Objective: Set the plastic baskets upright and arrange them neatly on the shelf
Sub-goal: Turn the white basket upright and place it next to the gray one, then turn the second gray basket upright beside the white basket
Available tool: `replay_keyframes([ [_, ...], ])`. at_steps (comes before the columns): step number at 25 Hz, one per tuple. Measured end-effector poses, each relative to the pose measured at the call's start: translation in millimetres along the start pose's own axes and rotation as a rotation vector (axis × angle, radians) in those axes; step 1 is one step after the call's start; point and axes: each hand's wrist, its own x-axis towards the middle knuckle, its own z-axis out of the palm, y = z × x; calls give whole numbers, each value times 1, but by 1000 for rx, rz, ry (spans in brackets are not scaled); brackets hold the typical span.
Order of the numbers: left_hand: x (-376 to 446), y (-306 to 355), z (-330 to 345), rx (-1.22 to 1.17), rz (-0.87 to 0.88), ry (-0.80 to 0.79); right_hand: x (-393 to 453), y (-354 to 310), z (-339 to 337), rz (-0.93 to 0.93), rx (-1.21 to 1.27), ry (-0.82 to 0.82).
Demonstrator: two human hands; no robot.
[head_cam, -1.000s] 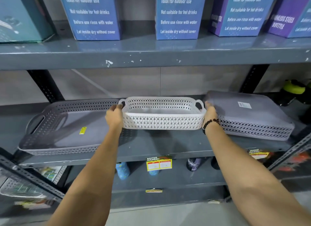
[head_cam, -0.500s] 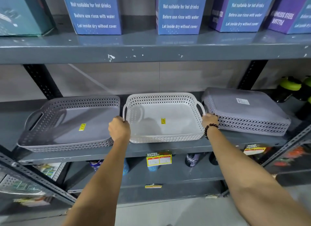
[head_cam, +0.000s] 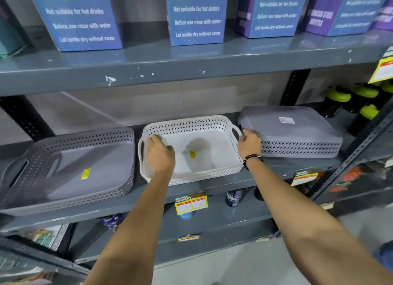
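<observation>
Upright, the white basket (head_cam: 197, 148) sits mid-shelf (head_cam: 276, 170) between an upright grey basket (head_cam: 70, 170) and an overturned grey basket (head_cam: 295, 134). Left hand (head_cam: 160, 155) curls, fingers bent, over its left rim; right hand (head_cam: 249, 143) touches the overturned basket's corner, its grip unclear.

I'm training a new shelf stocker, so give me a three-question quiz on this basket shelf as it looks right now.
1. True or false: the white basket stands upright, opening up.
2. Which basket is still upside down? A) the left grey basket B) the white one C) the right grey basket
3. Fill in: the right hand, the one with the bead bracelet, touches the ____ grey basket's near corner, while the left hand rests over the white basket's left side.

Key: 1 true; 2 C; 3 right
</observation>
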Motion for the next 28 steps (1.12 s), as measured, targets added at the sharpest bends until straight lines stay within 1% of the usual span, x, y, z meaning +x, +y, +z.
replay_keyframes([
  [3, -6, 38, 31, -91, 110, -89, 6, 10, -16, -133, -50, 32],
  [4, -9, 54, 44, -114, 139, -126, 11, 16, -25, -145, -70, 50],
  [7, -20, 104, 81, -163, 213, -226, 32, 40, -53, -111, -102, 97],
  [9, -27, 138, 106, -201, 250, -255, 52, 58, -73, -78, -132, 94],
  [12, -28, 186, 144, -243, 252, -270, 91, 88, -100, -62, -169, 97],
  [14, -23, 214, 172, -224, 217, -285, 127, 111, -118, -47, -208, 81],
  [17, -9, 238, 205, -78, 115, -313, 175, 144, -138, 21, -327, -17],
  [19, 2, 241, 219, 4, 52, -338, 197, 159, -142, 68, -360, -87],
  [22, 9, 240, 234, 23, -37, -421, 219, 174, -142, 181, -356, -182],
  [25, 4, 240, 238, -19, -126, -471, 233, 181, -139, 351, -295, -282],
  [28, -6, 242, 232, -134, -224, -463, 239, 179, -141, 484, -106, -307],
])
